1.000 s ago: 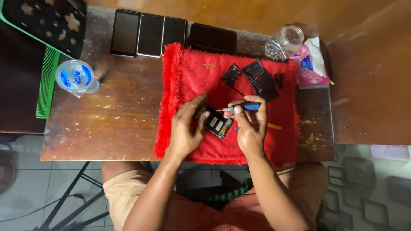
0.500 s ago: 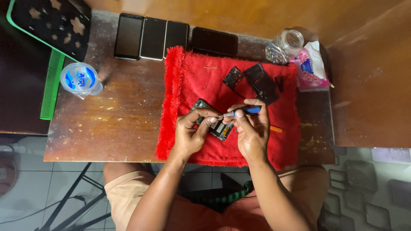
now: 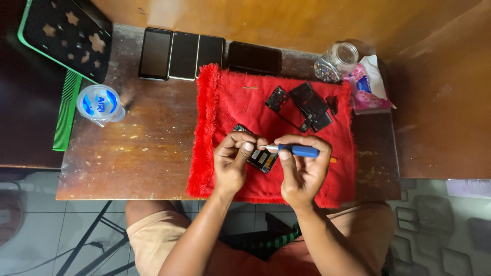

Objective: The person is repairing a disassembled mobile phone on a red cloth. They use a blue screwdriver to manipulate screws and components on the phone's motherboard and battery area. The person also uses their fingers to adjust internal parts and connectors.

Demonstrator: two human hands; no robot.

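Lying at the far right of the worn wooden table, a pink-and-white soft packet with a blue patch sits beside a clear glass jar whose small contents are too blurred to tell, while a sealed plastic cup with a blue-and-white round lid stands at the left near a green comb. On the shaggy red cloth, the left hand curls closed around an opened dark phone, and the right hand pinches a blue-handled screwdriver with its tip at that phone. Black phone parts lie farther back on the cloth, and four dark flat phones line the far edge.
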